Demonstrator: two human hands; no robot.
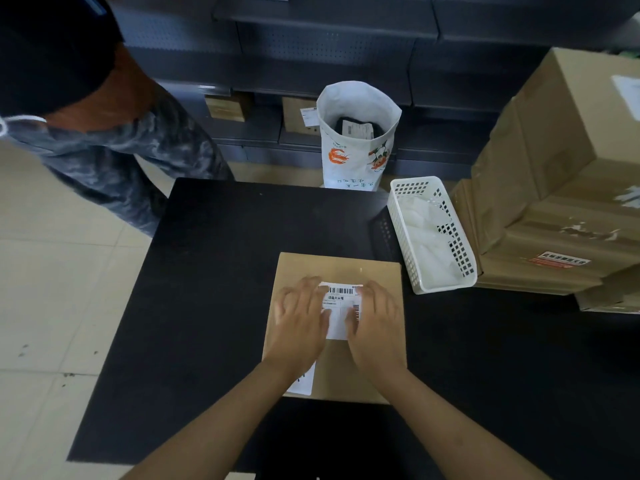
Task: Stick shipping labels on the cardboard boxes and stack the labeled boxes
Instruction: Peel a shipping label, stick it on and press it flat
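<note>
A flat brown cardboard box (375,271) lies on the black table (214,306) in front of me. A white shipping label (341,301) with barcodes sits on the box top. My left hand (299,320) presses flat on the label's left side with fingers spread. On the label's right side my right hand (375,320) presses down, fingers straight. A second white label (304,382) shows on the box's near left edge, partly hidden by my left wrist. Stacked brown boxes (561,209) stand at the right, some with labels.
A white perforated plastic basket (433,237) holding white sheets stands right of the box. A white printed sack (358,136) stands on the floor beyond the table. Another person in a camouflage shirt (114,154) stands at the far left. Dark shelving (329,46) with small boxes runs behind.
</note>
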